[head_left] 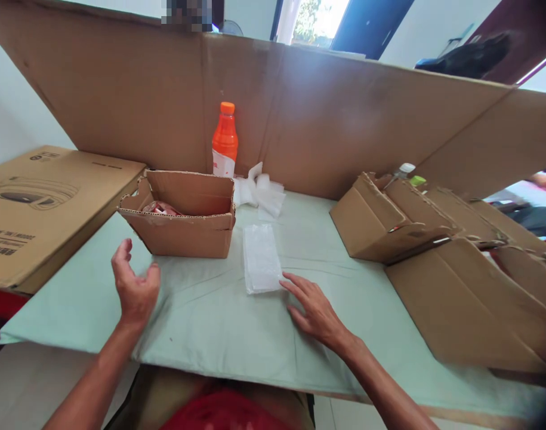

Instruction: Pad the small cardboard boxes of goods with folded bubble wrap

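A flat, folded piece of translucent bubble wrap (262, 260) lies on the pale green tablecloth. My right hand (312, 307) reaches to its right edge; the fingertips are at the wrap, and the fingers are stretched out. To the left, my left hand (136, 286) is raised with thumb and fingers apart and nothing between them. It is in front of a small open cardboard box (187, 233), which has something reddish (162, 208) inside that I cannot make out fully.
Behind the box stands an orange bottle (225, 140), with loose white wrapping pieces (261, 194) beside it. Several open cardboard boxes (469, 292) hold bottles at the right. A large flat carton (53, 215) lies at left. A tall cardboard panel (344, 119) borders the back.
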Available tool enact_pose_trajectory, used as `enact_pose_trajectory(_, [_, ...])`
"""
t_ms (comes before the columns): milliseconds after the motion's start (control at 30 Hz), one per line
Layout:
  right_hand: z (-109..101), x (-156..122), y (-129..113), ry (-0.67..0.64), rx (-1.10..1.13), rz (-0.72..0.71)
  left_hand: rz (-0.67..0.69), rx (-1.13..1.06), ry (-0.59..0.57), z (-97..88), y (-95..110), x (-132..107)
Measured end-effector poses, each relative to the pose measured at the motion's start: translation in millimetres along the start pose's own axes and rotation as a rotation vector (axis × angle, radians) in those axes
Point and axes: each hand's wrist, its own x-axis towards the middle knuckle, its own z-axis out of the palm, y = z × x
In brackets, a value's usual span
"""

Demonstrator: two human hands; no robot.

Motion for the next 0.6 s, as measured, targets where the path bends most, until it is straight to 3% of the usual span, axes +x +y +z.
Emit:
enact_pose_trajectory(67, [9.6, 7.5, 8.2, 0.022, -0.043, -0.005, 0.189, 0.077, -0.040, -8.1, 17.1, -31.5])
enact_pose_trajectory(133, [18.1, 16.9, 12.3, 0.053, -0.036, -0.017, 0.342, 0.099, -0.171, -9.4, 31.6, -62.3])
enact_pose_trajectory(200, [21.7, 24.5, 9.9, 0.079, 0.022, -0.028, 0.428, 0.089, -0.356, -4.4, 43.2, -85.2])
enact_pose_trajectory(300, [15.1, 27.2, -4.7, 0.071, 0.176, 0.011, 0.474, 0.038, -0.575, 8.2, 58.0, -99.9])
enact_pose_trajectory(400, [2.5, 20.4, -24.5, -0.006, 0.404, 0.158, 0.431, -0.050, -0.708, 19.5, 71.4, -102.4])
enact_pose_trajectory(533, [-2.8, 7.3, -42.4, -0.136, 0.640, 0.338, 0.169, -0.066, -0.908, 33.2, 81.9, -108.6])
enact_pose_trajectory(600, [-0.7, -0.8, -46.8, -0.091, 0.616, 0.397, 0.067, 0.034, -0.930, 40.0, 82.4, -112.5])
